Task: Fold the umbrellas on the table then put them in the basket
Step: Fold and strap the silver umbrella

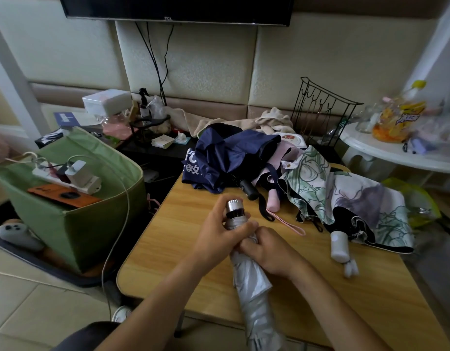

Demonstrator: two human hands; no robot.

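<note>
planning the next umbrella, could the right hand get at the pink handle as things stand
Probably not right away: the right hand grips the silver umbrella together with the left hand. The pink handle itself lies uncovered on the table, so the way looks free once released.

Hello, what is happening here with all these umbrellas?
A person is folding a silver umbrella over the table. The left hand grips it near the handle, and the right hand grips the canopy just below. A navy umbrella and a floral umbrella lie unfolded on the table. The green basket beside it holds no umbrella yet.
</note>
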